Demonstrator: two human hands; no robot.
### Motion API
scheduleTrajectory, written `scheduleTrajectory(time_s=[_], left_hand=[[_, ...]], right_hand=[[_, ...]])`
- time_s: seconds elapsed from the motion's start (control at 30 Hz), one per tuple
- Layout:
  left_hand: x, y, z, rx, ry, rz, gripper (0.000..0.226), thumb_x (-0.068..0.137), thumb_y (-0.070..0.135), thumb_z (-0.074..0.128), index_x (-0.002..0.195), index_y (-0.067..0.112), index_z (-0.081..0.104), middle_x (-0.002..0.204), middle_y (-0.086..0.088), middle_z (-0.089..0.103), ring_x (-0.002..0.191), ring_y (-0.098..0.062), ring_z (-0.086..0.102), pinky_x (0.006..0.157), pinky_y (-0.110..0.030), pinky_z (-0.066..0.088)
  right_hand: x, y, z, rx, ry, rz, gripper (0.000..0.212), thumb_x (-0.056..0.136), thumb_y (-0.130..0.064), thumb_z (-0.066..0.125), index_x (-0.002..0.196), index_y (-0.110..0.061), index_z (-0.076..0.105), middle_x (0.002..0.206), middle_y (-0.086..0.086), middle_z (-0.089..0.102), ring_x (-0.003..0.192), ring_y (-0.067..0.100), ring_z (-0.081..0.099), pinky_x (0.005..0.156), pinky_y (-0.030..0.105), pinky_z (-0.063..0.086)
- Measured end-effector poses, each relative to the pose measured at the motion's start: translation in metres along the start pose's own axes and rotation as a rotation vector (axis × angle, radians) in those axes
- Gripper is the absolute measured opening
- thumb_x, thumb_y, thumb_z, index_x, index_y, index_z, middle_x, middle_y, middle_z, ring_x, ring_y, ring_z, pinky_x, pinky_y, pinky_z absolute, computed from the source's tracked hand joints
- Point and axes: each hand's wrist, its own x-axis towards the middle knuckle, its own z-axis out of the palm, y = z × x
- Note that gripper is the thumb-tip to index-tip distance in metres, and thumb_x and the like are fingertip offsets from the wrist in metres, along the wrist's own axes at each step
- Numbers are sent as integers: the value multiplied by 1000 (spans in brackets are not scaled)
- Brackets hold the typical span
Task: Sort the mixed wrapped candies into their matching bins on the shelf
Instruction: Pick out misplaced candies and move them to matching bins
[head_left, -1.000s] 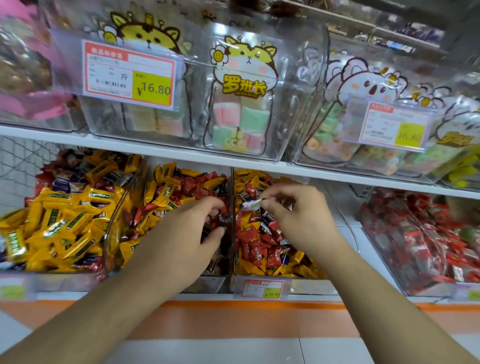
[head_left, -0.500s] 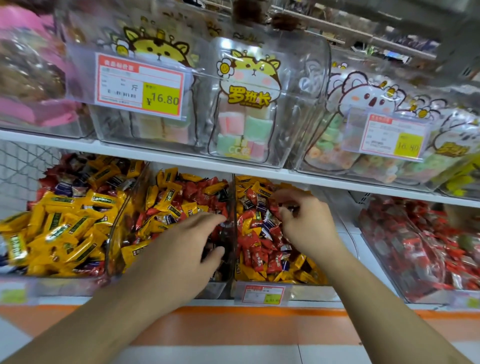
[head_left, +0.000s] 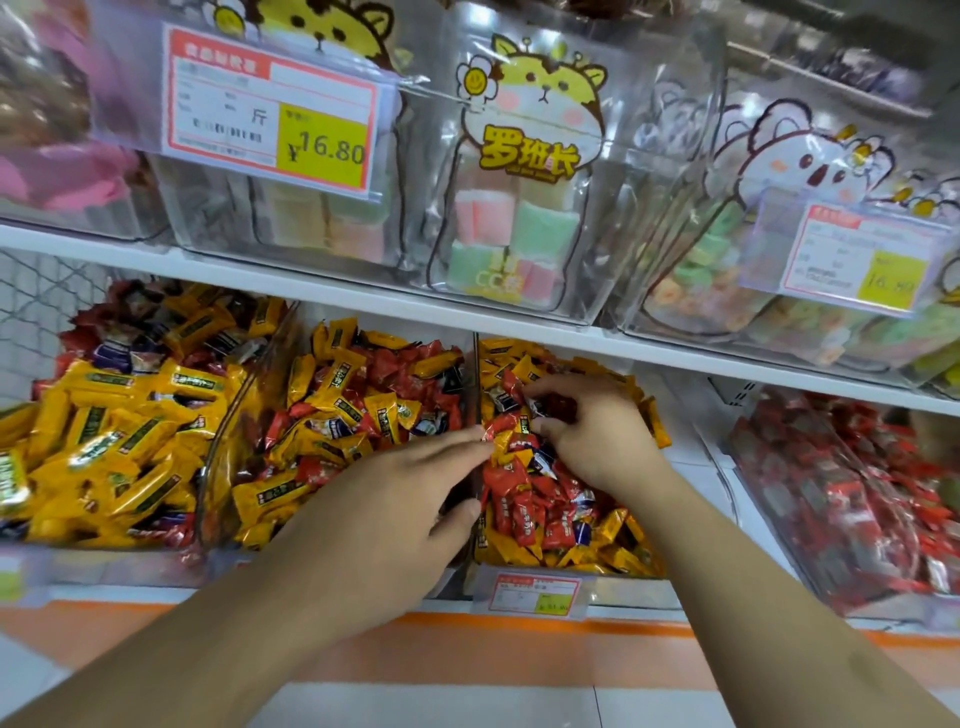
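Clear bins of wrapped candies line the lower shelf. The left bin holds mostly yellow candies. The middle bin mixes yellow and red ones. A third bin holds red candies with yellow and dark blue ones mixed in. My left hand reaches over the divider between these two bins, fingers straight, tips touching a red and yellow wrapper. My right hand is curled into the third bin's pile, pinching a small dark wrapped candy between thumb and fingers.
A far-right bin is full of red candies. The white shelf board above carries clear tubs of pastel sweets with price tags. An orange strip runs along the shelf front. Wire mesh stands at the far left.
My left hand slid right, from the middle bin to the divider, fingers stretched out. My right hand dropped lower into the third bin's pile. The view has moved closer to the shelf.
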Motion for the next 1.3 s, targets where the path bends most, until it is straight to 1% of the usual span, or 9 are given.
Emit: scheduleTrajectory(time_s=[0.13,0.27,0.47,0.57,0.7,0.83,0.9,1.03,1.3], left_hand=[[-3,-1,-2,-13,-5,-1,55,106,46,44,159,48,27,161,36,22,146,11,18,89,11,4],[-3,-5,-6,-36,31,-20,51,105,41,51,154,46,37,156,36,31,142,7,33,106,-7,25],[-5,-12,-27,-52,168,-197,37,101,30,60,137,37,57,140,23,52,88,-3,59,78,-13,42],[-10,-16,-35,-43,233,-245,30,99,28,61,129,34,63,134,22,54,93,-6,63,80,-20,48],[-14,-16,-33,-45,176,-169,33,101,28,58,131,40,60,139,29,50,95,11,55,84,-9,41],[-10,-11,-19,-57,57,-48,54,106,39,49,157,47,32,160,37,21,143,14,24,117,-15,22],[-8,-11,-12,-58,4,-15,60,106,44,47,160,50,20,162,39,10,149,13,10,117,-13,16],[-7,-13,1,-49,-35,11,65,106,46,47,161,49,13,163,38,7,138,24,-2,101,3,-4],[-9,-14,3,-67,-8,28,66,106,40,48,161,49,13,163,38,8,137,25,-2,101,4,-3]], right_hand=[[-10,-6,-4,55,77,-4,27,89,-24,79,116,-28,74,117,-14,70,109,3,60,82,4,35],[-25,-18,-19,230,140,64,20,88,-30,80,106,-35,73,100,-22,70,89,-7,61,75,13,46],[-50,-73,-27,427,55,-43,18,85,-29,83,99,-35,74,93,-13,68,91,2,65,76,18,52],[-56,-94,-23,322,-52,-175,26,82,-36,85,105,-33,73,107,-18,67,106,-2,59,90,13,46],[-48,-85,-22,239,-38,-92,28,87,-44,79,112,-35,72,112,-23,64,106,-7,56,86,4,40],[-27,-56,-15,158,129,22,19,96,-30,71,115,-29,72,109,-14,71,102,4,64,82,11,46],[-14,-44,-4,133,135,36,22,94,-30,73,116,-28,72,113,-13,71,105,5,64,82,6,42],[5,-31,24,73,136,53,28,91,-36,75,116,-25,75,113,-8,74,106,13,67,93,29,54],[11,-30,37,98,198,110,25,80,-27,83,104,-23,76,93,-12,71,89,7,66,83,33,57]])
